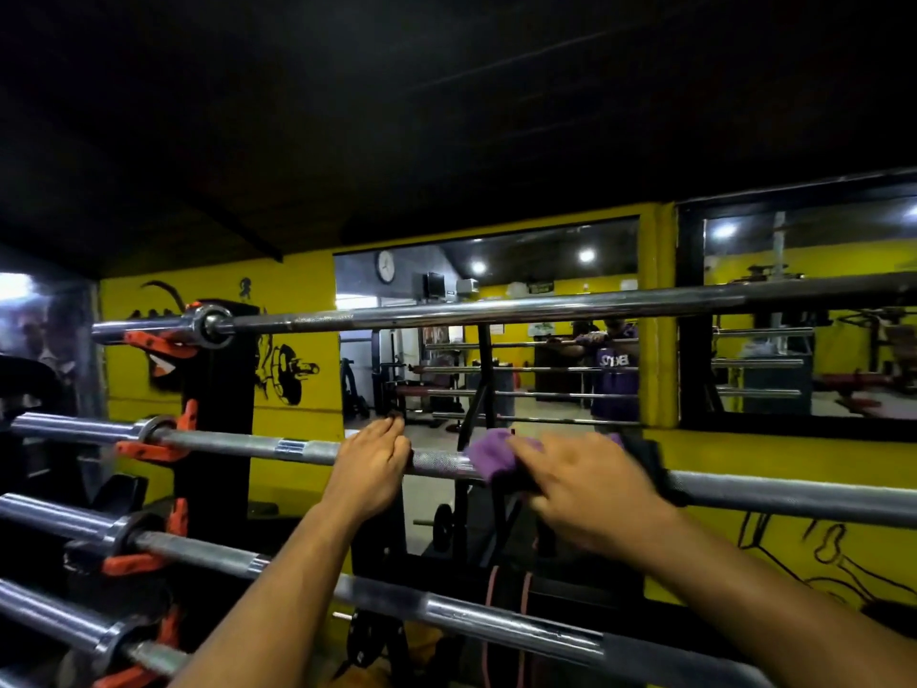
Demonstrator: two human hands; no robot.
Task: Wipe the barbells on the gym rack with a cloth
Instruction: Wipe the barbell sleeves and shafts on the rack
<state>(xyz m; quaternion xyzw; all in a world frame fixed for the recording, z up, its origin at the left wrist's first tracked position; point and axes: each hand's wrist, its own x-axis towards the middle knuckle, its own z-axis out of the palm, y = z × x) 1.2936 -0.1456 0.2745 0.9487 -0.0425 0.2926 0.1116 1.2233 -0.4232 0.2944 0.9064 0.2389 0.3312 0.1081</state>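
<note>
Several steel barbells lie across a black rack (218,389) with orange hooks. On the second barbell from the top (278,448), my left hand (369,469) grips the knurled shaft from above. Just to its right, my right hand (580,484) holds a purple cloth (489,456) wrapped around the same bar; the hand is motion-blurred. A top barbell (496,310) runs above both hands, and two lower barbells (446,608) pass under my forearms.
A yellow wall with black drawings stands behind the rack, with large mirrors (491,330) reflecting the bars and a person. A black strap (645,459) hangs on the bar right of my right hand. Weight plates (443,526) and bands sit below.
</note>
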